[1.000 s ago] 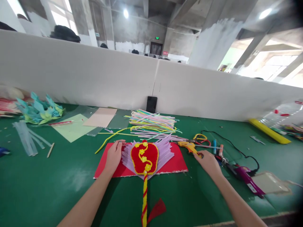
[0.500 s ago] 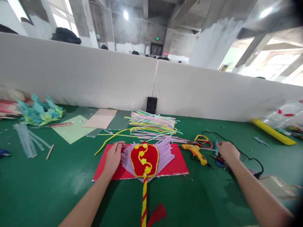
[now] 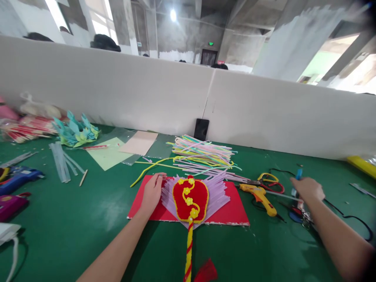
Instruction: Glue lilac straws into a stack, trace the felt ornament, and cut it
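A fan-shaped craft piece (image 3: 190, 197) lies on a red board (image 3: 235, 203). Its red fuzzy panel has yellow edging and yellow flowers, purple strips spread behind it, and its handle (image 3: 189, 250) is wrapped yellow and red. My left hand (image 3: 153, 192) rests on the board's left part, fingers stretched out beside the purple strips. Over on the right, my right hand (image 3: 310, 192) is closed around a slim blue-tipped object (image 3: 299, 174), its kind unclear. Below that hand are a bunch of keys (image 3: 306, 218) and a yellow glue gun (image 3: 261, 199). A red tassel (image 3: 207, 271) lies by the handle.
Scissors (image 3: 270, 180) lie behind the glue gun. Pastel pipe cleaners (image 3: 202, 152) are heaped before a phone (image 3: 201, 129) against a white partition (image 3: 132, 90). Leftward are glue sticks (image 3: 61, 162), paper sheets (image 3: 107, 154), a teal paper craft (image 3: 76, 131) and a blue glue gun (image 3: 22, 178).
The view has swung left, bringing the blue glue gun into sight. My right hand has shifted slightly away from the yellow glue gun with the blue-tipped object. My left hand stays on the board.
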`<control>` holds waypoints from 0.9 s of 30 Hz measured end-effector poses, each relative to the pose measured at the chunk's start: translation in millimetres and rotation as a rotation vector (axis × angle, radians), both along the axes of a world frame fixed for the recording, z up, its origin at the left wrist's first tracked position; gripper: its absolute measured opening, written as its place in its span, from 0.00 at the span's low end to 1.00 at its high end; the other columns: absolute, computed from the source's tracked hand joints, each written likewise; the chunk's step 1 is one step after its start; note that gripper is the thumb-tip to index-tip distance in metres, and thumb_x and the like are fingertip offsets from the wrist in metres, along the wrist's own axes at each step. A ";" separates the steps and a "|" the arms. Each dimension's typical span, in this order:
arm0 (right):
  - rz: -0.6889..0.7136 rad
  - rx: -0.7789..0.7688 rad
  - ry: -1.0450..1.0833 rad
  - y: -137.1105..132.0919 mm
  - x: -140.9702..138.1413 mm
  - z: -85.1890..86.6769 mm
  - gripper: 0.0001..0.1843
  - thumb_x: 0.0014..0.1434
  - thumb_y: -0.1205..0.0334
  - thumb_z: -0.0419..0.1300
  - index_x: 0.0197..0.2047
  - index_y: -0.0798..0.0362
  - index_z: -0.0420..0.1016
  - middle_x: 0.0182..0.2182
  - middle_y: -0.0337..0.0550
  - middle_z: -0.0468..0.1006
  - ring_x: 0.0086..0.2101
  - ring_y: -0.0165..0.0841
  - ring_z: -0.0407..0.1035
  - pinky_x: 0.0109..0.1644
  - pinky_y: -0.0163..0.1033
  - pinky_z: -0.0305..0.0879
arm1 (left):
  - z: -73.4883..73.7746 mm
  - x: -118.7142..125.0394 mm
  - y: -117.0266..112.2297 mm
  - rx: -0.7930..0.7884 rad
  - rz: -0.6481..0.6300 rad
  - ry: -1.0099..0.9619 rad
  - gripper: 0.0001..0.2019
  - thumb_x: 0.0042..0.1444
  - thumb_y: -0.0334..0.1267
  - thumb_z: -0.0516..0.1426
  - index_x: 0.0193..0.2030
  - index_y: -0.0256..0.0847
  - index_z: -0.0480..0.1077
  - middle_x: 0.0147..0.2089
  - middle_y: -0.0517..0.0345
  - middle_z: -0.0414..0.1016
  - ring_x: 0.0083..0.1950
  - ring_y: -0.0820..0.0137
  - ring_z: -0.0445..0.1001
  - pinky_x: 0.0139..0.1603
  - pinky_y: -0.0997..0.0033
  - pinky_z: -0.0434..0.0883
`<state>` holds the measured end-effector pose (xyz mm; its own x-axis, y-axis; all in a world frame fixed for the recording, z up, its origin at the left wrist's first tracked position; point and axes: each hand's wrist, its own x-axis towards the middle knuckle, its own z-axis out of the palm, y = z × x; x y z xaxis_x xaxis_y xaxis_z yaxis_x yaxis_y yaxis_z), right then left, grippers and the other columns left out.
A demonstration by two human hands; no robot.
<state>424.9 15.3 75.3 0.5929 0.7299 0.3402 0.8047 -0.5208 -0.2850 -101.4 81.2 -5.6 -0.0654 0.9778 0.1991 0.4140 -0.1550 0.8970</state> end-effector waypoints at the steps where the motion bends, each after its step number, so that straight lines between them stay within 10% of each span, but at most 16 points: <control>1: -0.081 0.071 0.020 -0.4 -9.7 6.3 0.30 0.60 0.47 0.45 0.38 0.65 0.78 0.29 0.77 0.74 0.37 0.62 0.72 0.34 0.61 0.62 | 3.8 -0.5 -1.8 0.020 0.010 0.020 0.17 0.63 0.44 0.44 0.44 0.40 0.69 0.46 0.51 0.76 0.49 0.62 0.74 0.53 0.59 0.70; 5: 0.004 0.319 0.105 -12.3 -82.7 27.8 0.25 0.63 0.45 0.44 0.45 0.56 0.72 0.38 0.64 0.77 0.41 0.49 0.73 0.47 0.51 0.65 | 28.0 4.2 -24.1 0.133 -0.021 0.116 0.16 0.63 0.42 0.45 0.47 0.41 0.69 0.51 0.50 0.72 0.57 0.60 0.68 0.62 0.55 0.61; 10: 0.513 0.368 0.570 -56.2 -228.9 22.0 0.22 0.59 0.40 0.52 0.41 0.50 0.69 0.25 0.43 0.77 0.24 0.34 0.70 0.29 0.40 0.68 | 57.5 35.9 -76.7 0.229 -0.336 0.222 0.18 0.64 0.43 0.48 0.58 0.45 0.63 0.60 0.50 0.67 0.62 0.61 0.62 0.62 0.59 0.60; 15: 0.601 0.453 1.172 -69.0 -319.7 5.9 0.20 0.56 0.40 0.58 0.32 0.50 0.68 0.19 0.35 0.69 0.19 0.28 0.61 0.20 0.33 0.57 | 65.3 56.6 -98.9 0.034 -0.548 0.200 0.14 0.66 0.45 0.44 0.42 0.42 0.67 0.39 0.52 0.74 0.41 0.63 0.73 0.42 0.66 0.68; 22: 0.603 0.372 1.375 -56.4 -349.3 -11.3 0.22 0.54 0.40 0.60 0.26 0.50 0.64 0.12 0.27 0.56 0.14 0.23 0.49 0.17 0.31 0.48 | 56.5 57.1 -108.4 -0.069 -0.601 0.063 0.16 0.67 0.47 0.41 0.40 0.42 0.64 0.36 0.55 0.73 0.35 0.69 0.71 0.35 0.73 0.67; 27: 0.353 0.879 1.203 -58.5 -285.8 10.8 0.25 0.51 0.36 0.60 0.25 0.50 0.61 0.11 0.25 0.53 0.13 0.22 0.48 0.15 0.30 0.46 | 53.0 31.2 -128.2 -0.136 -0.525 0.066 0.18 0.65 0.50 0.42 0.36 0.44 0.65 0.35 0.55 0.74 0.35 0.67 0.70 0.33 0.72 0.66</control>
<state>139.1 -43.2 86.2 0.6694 0.7191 0.1866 -0.0793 0.3190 -0.9444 -70.3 -47.0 47.3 0.4470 0.8928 0.0553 0.3686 -0.2401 0.8980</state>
